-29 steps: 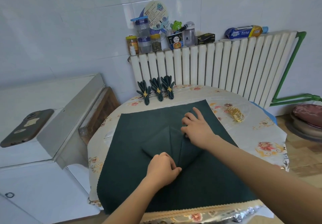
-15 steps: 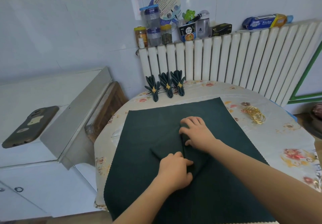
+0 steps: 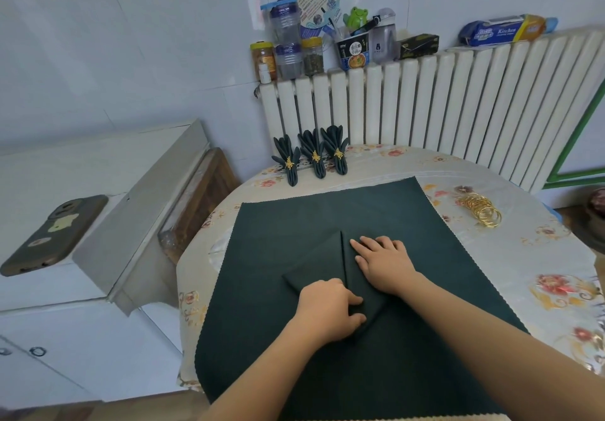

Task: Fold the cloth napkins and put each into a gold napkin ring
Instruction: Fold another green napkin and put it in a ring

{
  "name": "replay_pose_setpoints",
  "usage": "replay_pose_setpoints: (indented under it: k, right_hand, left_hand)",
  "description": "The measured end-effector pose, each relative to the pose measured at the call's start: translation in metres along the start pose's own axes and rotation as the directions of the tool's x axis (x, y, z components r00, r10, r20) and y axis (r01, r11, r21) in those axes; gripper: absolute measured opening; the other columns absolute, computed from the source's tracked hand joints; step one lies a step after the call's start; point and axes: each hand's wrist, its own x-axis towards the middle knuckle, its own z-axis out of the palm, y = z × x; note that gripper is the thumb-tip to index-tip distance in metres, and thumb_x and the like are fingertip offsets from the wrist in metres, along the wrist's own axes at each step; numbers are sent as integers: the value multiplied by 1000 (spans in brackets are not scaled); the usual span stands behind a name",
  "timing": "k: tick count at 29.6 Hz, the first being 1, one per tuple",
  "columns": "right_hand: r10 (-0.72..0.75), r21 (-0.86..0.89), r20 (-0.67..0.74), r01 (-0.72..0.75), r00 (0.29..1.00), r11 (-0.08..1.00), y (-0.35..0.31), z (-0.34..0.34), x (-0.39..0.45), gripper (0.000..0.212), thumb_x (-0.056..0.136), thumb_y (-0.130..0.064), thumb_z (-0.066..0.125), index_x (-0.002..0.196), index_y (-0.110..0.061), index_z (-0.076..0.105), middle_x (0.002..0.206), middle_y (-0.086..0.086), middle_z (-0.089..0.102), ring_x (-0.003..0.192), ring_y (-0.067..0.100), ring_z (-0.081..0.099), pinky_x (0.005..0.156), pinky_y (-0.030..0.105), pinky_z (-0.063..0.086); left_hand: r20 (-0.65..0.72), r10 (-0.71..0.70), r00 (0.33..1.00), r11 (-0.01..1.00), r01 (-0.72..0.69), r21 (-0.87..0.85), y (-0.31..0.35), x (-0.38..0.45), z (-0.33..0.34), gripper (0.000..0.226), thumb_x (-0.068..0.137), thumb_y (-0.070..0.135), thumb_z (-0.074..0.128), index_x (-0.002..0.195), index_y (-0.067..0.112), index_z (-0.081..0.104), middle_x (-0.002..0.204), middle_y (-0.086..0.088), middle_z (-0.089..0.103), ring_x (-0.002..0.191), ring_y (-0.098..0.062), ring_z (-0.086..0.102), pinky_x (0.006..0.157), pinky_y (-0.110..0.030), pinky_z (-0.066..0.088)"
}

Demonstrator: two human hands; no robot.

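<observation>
Looking like a home kitchen: white tiled wall (image 3: 131,43), jars and a noodle cup (image 3: 354,51) crowding the white ribbed radiator (image 3: 458,102) at twelve o'clock, floral plastic-covered round table (image 3: 540,273).

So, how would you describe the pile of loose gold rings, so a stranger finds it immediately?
Find the round table with the flowered cover, in front of the white radiator. On its far right part, beside the big dark green cloth, lies the pile of gold rings. Unlike the rings on the three finished napkins at the back, these hold no cloth.
</observation>
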Motion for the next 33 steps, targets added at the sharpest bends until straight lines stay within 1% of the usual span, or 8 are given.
replay_pose_setpoints:
  k: [4, 6, 9, 14, 18, 22, 27, 33]
  right_hand:
    - [-3, 71, -173, 16, 985, 997, -3, -4, -15, 46, 98, -36, 35, 143, -26, 35, 145, 2, 34, 131, 26, 31, 106, 39, 22]
    - [-8, 207, -404, 100, 915, 973, -11, -7, -36, 30, 86, -24, 55, 114, -19, 64, 112, 2, 59, 107, 27, 53, 88, 38, 38]
    - [-32, 308, -524, 224, 851, 925, -30, -5, -84, 14, 73, -31, 51, 71, -23, 62, 71, -8, 58, 69, 14, 54, 62, 24, 37]
    - [-11, 419, -419, 205, 908, 884, -46, 4, -129, 16, 75, -41, 63, 82, -30, 53, 76, -17, 54, 70, 4, 47, 63, 16, 33]
    - [-148, 206, -429, 256, 891, 944, -51, 10, -130, 24, 58, -51, 72, 76, -36, 67, 75, -18, 61, 65, 7, 54, 57, 18, 40]
    - [-219, 54, -457, 272, 862, 961, -50, 3, -130, 16, 53, -36, 81, 63, -31, 69, 61, -14, 60, 54, 9, 52, 51, 22, 40]
    - [-313, 36, -471, 373, 825, 927, -11, 2, -140, 11, 68, -31, 50, 60, -30, 58, 61, -16, 57, 62, 8, 55, 55, 20, 41]
    - [-329, 141, -416, 417, 848, 898, 20, -3, -149, 18, 69, -24, 43, 73, -28, 60, 76, -17, 61, 81, 8, 57, 67, 21, 49]
  left_hand:
    - [25, 23, 999, 1000, -24, 6, -2, 0, -2, 43, 92, 49, 49, 134, 38, 50, 129, 1, 51, 118, -22, 50, 92, -34, 42]
    - [44, 48, 998, 999, -48, 11, -3, 0, -4, 41, 94, 46, 48, 134, 38, 50, 130, 0, 49, 118, -22, 49, 93, -35, 41]
    - [47, 76, 996, 997, -76, -6, -7, -3, -5, 33, 96, 38, 46, 126, 35, 57, 127, 0, 51, 116, -23, 50, 92, -36, 42]
    - [60, 110, 992, 993, -108, -39, -13, -7, -5, 40, 97, 21, 45, 131, 41, 52, 127, 4, 49, 116, -18, 48, 87, -31, 39]
    - [40, 117, 992, 992, -115, -53, -13, -7, -8, 40, 96, 21, 46, 130, 41, 53, 123, 4, 52, 113, -17, 50, 85, -30, 39]
    - [35, 106, 994, 991, -103, -82, -7, -12, -4, 35, 94, 25, 49, 127, 36, 57, 121, 1, 52, 111, -20, 51, 88, -32, 41]
    - [0, 75, 997, 984, -74, -163, 8, -20, 9, 42, 95, 28, 53, 137, 24, 50, 123, 0, 52, 113, -19, 52, 100, -33, 41]
    - [-139, 44, 989, 967, -77, -245, 22, -25, 26, 43, 92, 30, 57, 133, 18, 54, 111, -4, 59, 107, -18, 55, 95, -25, 42]
